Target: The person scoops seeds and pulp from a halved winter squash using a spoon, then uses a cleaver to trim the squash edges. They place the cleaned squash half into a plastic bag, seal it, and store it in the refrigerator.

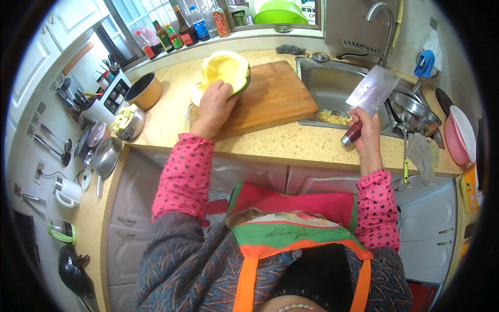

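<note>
My left hand [216, 103] grips the near edge of a hollowed piece of pumpkin [228, 68] with yellow flesh and dark green rind. The piece is tilted up at the far left part of a thick wooden cutting board [269, 93], its hollow facing me. In my right hand [365, 124] is a Chinese cleaver [372, 89], held by its reddish-brown handle with the broad blade pointing up and away. That blade is above the stainless steel sink [327, 85]. Yellow scraps [333, 117] lie at the sink's near left corner.
A metal bowl [134, 126] of pale cut chunks stands left of the board, near an orange pot [144, 91]. Several bottles [183, 29] line the windowsill. Right of the sink basin lean metal bowls [413, 109]; a grey cloth [423, 154] hangs over the counter edge.
</note>
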`<state>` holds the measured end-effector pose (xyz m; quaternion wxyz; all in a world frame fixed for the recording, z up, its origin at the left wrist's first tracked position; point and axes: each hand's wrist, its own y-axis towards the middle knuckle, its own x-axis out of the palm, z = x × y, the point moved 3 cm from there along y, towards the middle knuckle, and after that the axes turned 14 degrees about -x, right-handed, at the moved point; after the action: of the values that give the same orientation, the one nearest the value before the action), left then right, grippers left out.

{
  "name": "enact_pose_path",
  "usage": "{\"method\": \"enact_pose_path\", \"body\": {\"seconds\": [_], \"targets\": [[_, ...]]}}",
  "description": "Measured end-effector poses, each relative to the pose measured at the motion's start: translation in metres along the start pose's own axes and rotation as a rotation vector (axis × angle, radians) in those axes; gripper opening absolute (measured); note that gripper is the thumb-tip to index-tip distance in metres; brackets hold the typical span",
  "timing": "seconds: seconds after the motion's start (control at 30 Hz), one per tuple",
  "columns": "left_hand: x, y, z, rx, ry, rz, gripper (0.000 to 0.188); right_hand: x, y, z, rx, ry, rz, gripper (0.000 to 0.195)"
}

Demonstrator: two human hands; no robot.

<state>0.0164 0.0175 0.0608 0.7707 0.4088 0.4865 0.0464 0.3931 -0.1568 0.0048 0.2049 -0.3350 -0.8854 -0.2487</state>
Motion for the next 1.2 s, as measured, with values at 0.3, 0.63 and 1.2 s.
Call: {"method": "enact_pose_path", "body": {"seconds": [0.3,0.63,1.2], "targets": [[-0.037,-0.030,0.000,0.010,-0.134,0.045,0.028,0.109,-0.080,-0.058,-0.782,-0.933,-0.720,0.023],[-0.025,-0.056,0.022,-0.005,-0.038,0.151,0.034,0.135,-0.121,-0.025,-0.742,-1.181,-1.012,0.045],[-0.022,-0.062,0.029,-0.004,-0.085,0.210,0.036,0.135,-0.128,-0.024,-0.797,-1.240,-1.041,0.044]]}}
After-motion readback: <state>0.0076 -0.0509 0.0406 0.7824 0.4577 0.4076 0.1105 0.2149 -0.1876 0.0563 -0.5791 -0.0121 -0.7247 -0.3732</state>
